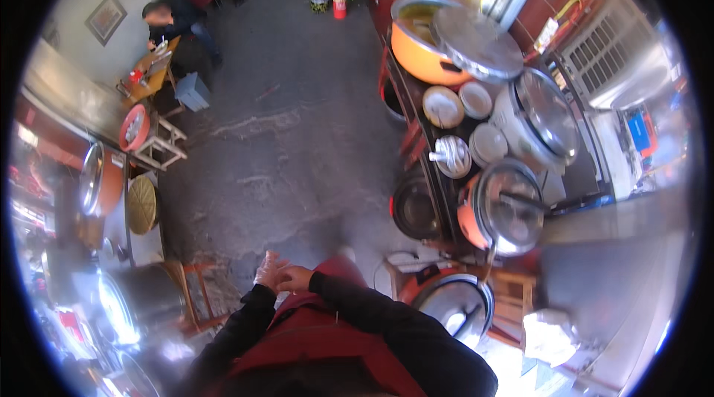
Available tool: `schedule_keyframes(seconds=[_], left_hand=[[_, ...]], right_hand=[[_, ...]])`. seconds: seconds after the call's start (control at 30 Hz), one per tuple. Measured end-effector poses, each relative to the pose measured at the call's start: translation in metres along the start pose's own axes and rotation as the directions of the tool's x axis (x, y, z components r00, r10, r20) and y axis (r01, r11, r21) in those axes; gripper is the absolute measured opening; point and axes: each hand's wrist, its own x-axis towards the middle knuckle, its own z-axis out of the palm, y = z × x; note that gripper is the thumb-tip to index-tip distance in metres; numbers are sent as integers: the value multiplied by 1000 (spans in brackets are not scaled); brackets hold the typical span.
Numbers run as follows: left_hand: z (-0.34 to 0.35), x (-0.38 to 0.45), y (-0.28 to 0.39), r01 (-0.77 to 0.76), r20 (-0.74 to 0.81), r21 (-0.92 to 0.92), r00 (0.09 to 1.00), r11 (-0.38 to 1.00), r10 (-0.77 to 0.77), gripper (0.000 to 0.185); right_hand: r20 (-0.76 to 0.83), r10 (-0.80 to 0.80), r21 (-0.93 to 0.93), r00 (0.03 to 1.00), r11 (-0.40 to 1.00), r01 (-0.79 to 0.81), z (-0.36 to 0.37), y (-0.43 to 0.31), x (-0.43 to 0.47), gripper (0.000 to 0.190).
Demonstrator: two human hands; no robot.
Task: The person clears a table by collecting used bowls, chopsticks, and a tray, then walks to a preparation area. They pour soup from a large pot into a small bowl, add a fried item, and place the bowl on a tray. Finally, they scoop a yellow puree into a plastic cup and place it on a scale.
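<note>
My left hand (268,272) is raised in front of the red apron (329,335), a thin clear plastic glove over it. The fingers of my right hand (295,278), which looks bare, touch the left one near the wrist and seem to pinch the glove's edge; the exact hold is too small to tell. Both forearms wear black sleeves. Beneath the hands lies the dark, worn floor (290,174).
On the right, a dark table holds a large orange pot (424,51), stacked bowls (488,143) and lidded cookers (510,207). A lidded pot (457,307) stands low at right. Stools (162,146) and a seated person (173,20) are at left. A fire extinguisher (339,1) stands ahead.
</note>
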Motion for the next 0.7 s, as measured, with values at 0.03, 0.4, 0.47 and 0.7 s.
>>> schedule_keyframes(seconds=[0.03, 0.4, 0.47, 0.7], left_hand=[[17, 15, 31, 11, 31, -30, 999, 999, -10, 68], [172, 312, 308, 200, 394, 110, 890, 974, -228, 52], [213, 375, 368, 103, 430, 165, 888, 981, -165, 48], [324, 486, 574, 75, 346, 372, 914, 925, -213, 30]], right_hand=[[-11, -37, -68, 999, 997, 36, -26, -25, 20, 31], [-276, -333, -595, 901, 796, 112, -349, -165, 212, 21], [-460, -26, -253, 887, 962, -103, -417, -174, 229, 23], [-859, 74, 56, 507, 997, -51, -637, -296, 234, 8]])
